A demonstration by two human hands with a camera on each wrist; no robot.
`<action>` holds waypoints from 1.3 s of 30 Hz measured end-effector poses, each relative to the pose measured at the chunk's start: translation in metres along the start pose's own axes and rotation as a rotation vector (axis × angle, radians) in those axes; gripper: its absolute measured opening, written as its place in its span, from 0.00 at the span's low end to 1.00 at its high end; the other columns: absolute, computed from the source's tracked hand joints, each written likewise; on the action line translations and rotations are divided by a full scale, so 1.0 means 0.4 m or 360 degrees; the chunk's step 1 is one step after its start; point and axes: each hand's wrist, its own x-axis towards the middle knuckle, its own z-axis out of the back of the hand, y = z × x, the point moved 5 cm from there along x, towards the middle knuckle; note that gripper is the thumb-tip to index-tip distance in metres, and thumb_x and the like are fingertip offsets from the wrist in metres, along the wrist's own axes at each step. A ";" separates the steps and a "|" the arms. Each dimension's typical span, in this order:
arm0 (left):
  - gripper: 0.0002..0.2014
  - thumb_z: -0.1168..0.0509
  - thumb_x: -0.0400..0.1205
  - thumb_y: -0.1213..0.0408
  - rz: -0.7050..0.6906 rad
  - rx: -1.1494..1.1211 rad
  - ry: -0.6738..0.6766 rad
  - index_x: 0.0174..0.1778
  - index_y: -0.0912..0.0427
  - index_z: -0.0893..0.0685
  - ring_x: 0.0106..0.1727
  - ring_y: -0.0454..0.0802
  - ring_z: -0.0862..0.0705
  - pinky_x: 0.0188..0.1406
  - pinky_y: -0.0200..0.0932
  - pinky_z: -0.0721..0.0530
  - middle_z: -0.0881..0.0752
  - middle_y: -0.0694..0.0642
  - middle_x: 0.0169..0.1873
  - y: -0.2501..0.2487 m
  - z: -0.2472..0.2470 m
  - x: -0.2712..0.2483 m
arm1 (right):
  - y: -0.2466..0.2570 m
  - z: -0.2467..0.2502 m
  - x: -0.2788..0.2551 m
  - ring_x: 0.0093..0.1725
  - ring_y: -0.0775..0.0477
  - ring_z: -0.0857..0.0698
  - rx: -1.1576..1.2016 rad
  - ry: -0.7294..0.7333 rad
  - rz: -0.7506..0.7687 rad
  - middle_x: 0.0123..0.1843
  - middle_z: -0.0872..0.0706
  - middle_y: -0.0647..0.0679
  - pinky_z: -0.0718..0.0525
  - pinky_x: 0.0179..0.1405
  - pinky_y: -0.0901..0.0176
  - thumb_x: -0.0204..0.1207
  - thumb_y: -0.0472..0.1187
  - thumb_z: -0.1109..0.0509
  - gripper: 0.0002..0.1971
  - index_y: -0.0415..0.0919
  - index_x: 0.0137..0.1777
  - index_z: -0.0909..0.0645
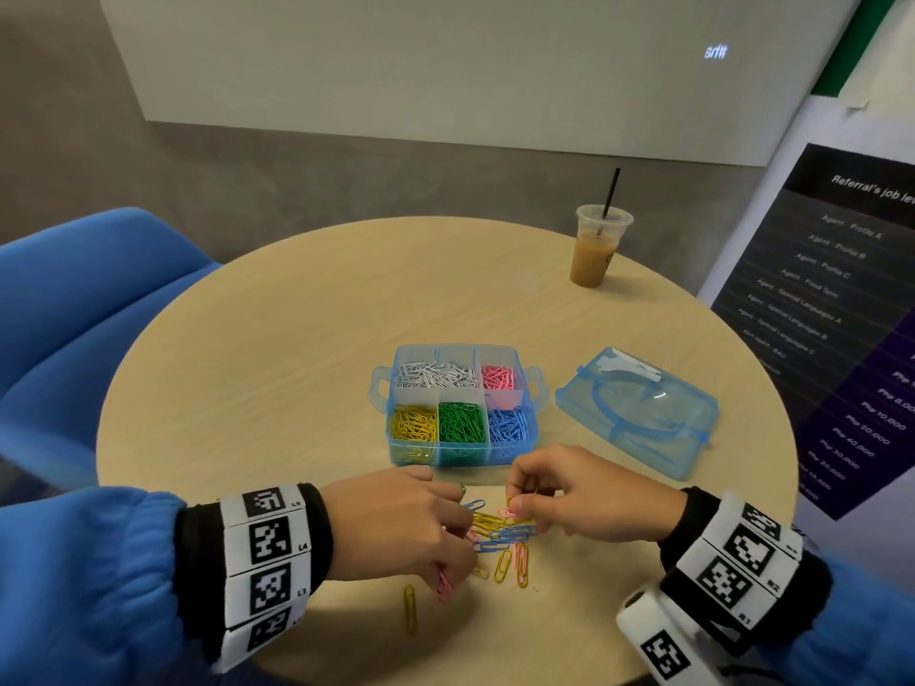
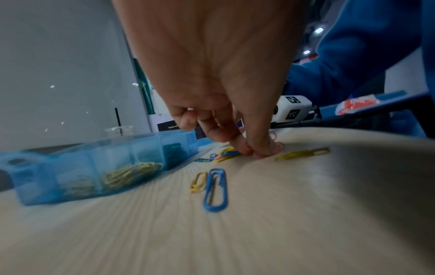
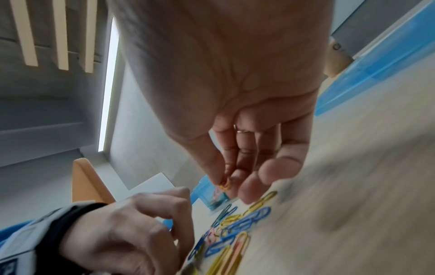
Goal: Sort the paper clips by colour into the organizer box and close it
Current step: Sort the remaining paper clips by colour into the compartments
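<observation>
- Risk: the loose coloured wire paper clips [image 1: 500, 542] lie heaped and overlapping on the round pale wood-grain worktop [image 1: 297, 339], just in front of the translucent blue plastic organizer box [image 1: 460, 403]. A clip pulled from the heap may well drag a hooked neighbour of another colour along, and that one could land in the wrong compartment.
- Risk: the right hand [image 1: 579, 492] seems to pinch a pink and a yellow clip together at thumb and forefinger; if they go in as one, the colours get mixed.
- Risk: thin flat clips on a smooth top are hard to lift; a lone yellow paper clip [image 1: 410, 609] lies near the worktop's front edge and could be flicked off.
- Risk: the box sits just beyond both hands, so a quick reach could nudge it.
- Pose: the left hand [image 1: 396, 527] is palm down, fingers curled, tips pressed to the worktop pinching a pink clip at the heap's left side.
- Pose: the right hand hovers over the heap's right side, other fingers loosely bent.
- The matching blue plastic lid [image 1: 638, 413] lies apart, right of the open box, which already holds white, pink, yellow, green and blue clips.
</observation>
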 end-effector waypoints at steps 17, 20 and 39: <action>0.08 0.29 0.80 0.53 0.0997 -0.1452 -0.0591 0.49 0.52 0.10 0.33 0.38 0.24 0.33 0.31 0.28 0.12 0.52 0.36 0.090 0.035 0.022 | 0.032 0.006 -0.023 0.37 0.52 0.12 0.0430 -0.0455 0.0232 0.39 0.11 0.47 0.21 0.32 0.70 0.80 0.38 0.29 0.04 0.42 0.44 0.17; 0.06 0.28 0.79 0.53 0.1054 -0.1433 -0.0636 0.44 0.52 0.11 0.32 0.39 0.24 0.32 0.32 0.27 0.13 0.51 0.33 0.100 0.042 0.033 | 0.032 0.012 -0.030 0.37 0.50 0.11 0.0490 -0.0578 0.0233 0.38 0.11 0.47 0.17 0.33 0.63 0.80 0.38 0.29 0.04 0.44 0.43 0.16; 0.04 0.30 0.81 0.61 0.0858 -0.1040 -0.0607 0.41 0.54 0.14 0.34 0.39 0.21 0.35 0.26 0.28 0.17 0.45 0.37 0.149 0.107 0.107 | -0.015 0.080 -0.057 0.33 0.45 0.10 0.0574 -0.0754 0.0183 0.35 0.10 0.44 0.14 0.35 0.60 0.78 0.33 0.28 0.04 0.37 0.42 0.14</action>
